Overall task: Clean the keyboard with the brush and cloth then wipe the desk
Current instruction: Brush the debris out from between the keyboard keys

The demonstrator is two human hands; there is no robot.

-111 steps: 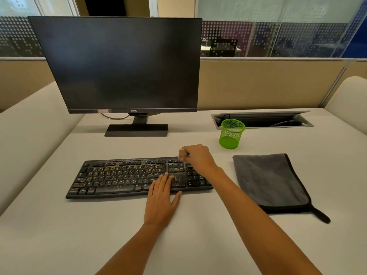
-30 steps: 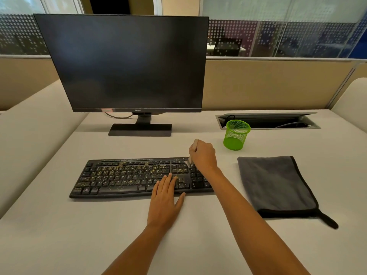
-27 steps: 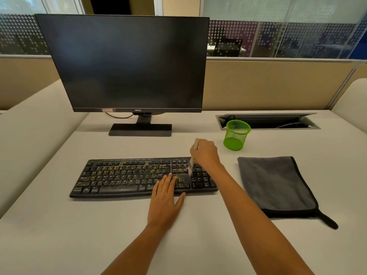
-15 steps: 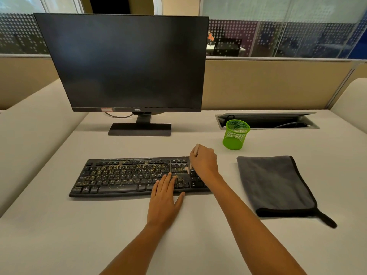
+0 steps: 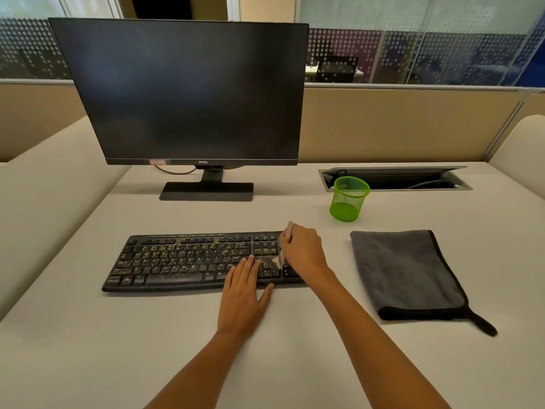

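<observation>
The one mark that could be read was the brand "BenQ", on the lower bezel of the monitor, left of frame centre. A small sticker beside it was too blurred to read, as were the key legends of the keyboard.

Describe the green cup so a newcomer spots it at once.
Right of the black monitor, a cable tray is sunk into the desk. The green mesh pen cup stands upright before the tray's left end, behind the folded grey cloth. Nothing else here is bright green or mesh.
</observation>
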